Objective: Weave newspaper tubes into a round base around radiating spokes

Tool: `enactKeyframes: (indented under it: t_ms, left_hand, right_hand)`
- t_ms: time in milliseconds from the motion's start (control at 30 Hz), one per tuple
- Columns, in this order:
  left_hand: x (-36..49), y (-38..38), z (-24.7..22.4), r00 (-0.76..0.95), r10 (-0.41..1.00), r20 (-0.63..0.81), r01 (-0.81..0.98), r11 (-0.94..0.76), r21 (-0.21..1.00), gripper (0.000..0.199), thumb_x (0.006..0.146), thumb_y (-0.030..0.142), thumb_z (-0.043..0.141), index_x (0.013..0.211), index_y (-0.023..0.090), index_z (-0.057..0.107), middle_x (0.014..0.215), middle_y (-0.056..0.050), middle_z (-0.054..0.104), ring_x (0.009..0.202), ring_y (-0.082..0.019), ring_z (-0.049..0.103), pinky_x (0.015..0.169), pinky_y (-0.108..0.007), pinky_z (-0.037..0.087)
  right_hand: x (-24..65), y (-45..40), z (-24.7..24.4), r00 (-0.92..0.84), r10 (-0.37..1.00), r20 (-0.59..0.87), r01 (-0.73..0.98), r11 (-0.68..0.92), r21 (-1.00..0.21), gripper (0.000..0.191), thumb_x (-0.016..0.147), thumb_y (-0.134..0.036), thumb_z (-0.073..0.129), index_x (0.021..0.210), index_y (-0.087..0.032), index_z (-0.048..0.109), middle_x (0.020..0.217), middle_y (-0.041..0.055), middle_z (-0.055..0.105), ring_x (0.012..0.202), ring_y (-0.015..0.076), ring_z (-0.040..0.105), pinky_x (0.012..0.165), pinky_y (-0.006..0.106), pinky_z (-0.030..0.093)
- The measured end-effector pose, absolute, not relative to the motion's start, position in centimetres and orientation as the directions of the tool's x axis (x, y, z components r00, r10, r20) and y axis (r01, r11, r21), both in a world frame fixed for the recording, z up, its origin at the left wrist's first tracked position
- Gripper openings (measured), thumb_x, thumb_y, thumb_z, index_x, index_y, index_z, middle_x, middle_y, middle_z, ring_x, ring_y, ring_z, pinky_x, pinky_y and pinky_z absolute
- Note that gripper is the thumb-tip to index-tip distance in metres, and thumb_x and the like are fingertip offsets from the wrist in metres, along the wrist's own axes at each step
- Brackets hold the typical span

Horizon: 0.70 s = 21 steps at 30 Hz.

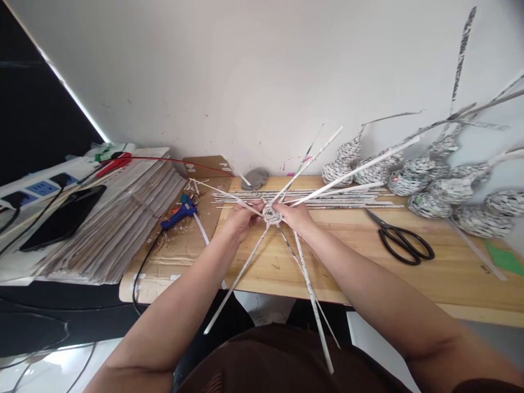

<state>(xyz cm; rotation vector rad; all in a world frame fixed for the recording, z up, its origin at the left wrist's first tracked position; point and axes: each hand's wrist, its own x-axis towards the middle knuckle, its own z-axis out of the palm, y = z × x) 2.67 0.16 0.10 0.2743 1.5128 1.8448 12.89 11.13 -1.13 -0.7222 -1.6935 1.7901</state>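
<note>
Woven paper base (273, 215), seen from the head view, is held up above the wooden tabletop (339, 259), between both hands. Left-hand (242, 218) fingers are bent closed at its left edge, their tips partly hidden; the right hand (298, 217) pinches its upper right edge, thumb on top, remaining fingers out of sight. Stiff, thin rolled-paper spokes (313, 297) radiate outward. Beyond lie slender paper tubes (229, 200), partly covered. Bulbous, ridged woven forms (409, 177) overlap at the right.
</note>
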Motion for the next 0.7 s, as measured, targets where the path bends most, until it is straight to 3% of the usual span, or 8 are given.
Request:
enactKeyframes:
  t_ms: [167,267,467,600,700]
  left_hand:
    - [2.8,0.4,0.1,-0.706,0.652,-0.276,-0.397,-0.043,0.917,0.028,0.054,0.014,0.085,0.076,0.014,0.068,0.069,-0.001,0.067,0.056,-0.009,0.059,0.046,-0.017,0.043]
    - [2.6,0.5,-0.2,-0.734,0.648,-0.203,-0.309,-0.052,0.950,0.036,0.047,0.013,0.087,0.076,0.014,0.066,0.068,0.001,0.066,0.057,-0.010,0.060,0.052,-0.020,0.045]
    - [2.6,0.6,-0.9,-0.775,0.630,-0.044,-0.131,-0.093,0.987,0.044,0.046,0.022,0.088,0.082,0.015,0.063,0.064,0.002,0.065,0.058,-0.012,0.061,0.061,-0.025,0.047]
    - [2.6,0.4,-0.9,-0.750,0.658,-0.073,-0.163,-0.077,0.984,0.047,0.049,0.025,0.088,0.089,0.015,0.064,0.068,-0.001,0.068,0.059,-0.013,0.063,0.058,-0.024,0.047]
    - [2.4,0.0,-0.8,-0.740,0.656,-0.152,-0.202,-0.002,0.979,0.039,0.058,0.031,0.084,0.089,0.016,0.066,0.069,-0.002,0.069,0.057,-0.013,0.062,0.049,-0.020,0.042]
  right_hand:
    - [12.8,11.4,-1.5,-0.722,0.690,0.054,-0.086,-0.012,-0.996,0.012,0.063,-0.024,0.063,0.068,-0.016,0.068,0.060,-0.0004,0.065,0.056,0.0137,0.057,0.050,0.023,0.044]
    - [12.9,11.4,-1.5,-0.730,0.681,0.053,-0.069,0.003,-0.998,0.010,0.063,-0.025,0.063,0.067,-0.016,0.068,0.056,-0.0016,0.062,0.053,0.0127,0.054,0.048,0.023,0.042]
    - [13.0,11.4,-1.3,-0.750,0.660,0.044,-0.065,-0.006,-0.998,0.012,0.061,-0.028,0.069,0.063,-0.016,0.066,0.060,-0.0005,0.064,0.057,0.0137,0.057,0.055,0.025,0.045]
    - [13.0,11.5,-1.3,-0.761,0.646,0.060,-0.077,0.001,-0.997,0.015,0.062,-0.030,0.071,0.064,-0.016,0.066,0.063,0.0008,0.066,0.060,0.0146,0.059,0.060,0.027,0.046]
    - [13.1,11.6,-1.5,-0.765,0.642,0.055,-0.037,0.042,-0.998,0.012,0.065,-0.028,0.068,0.066,-0.016,0.067,0.063,0.0010,0.067,0.059,0.0149,0.059,0.058,0.027,0.046]
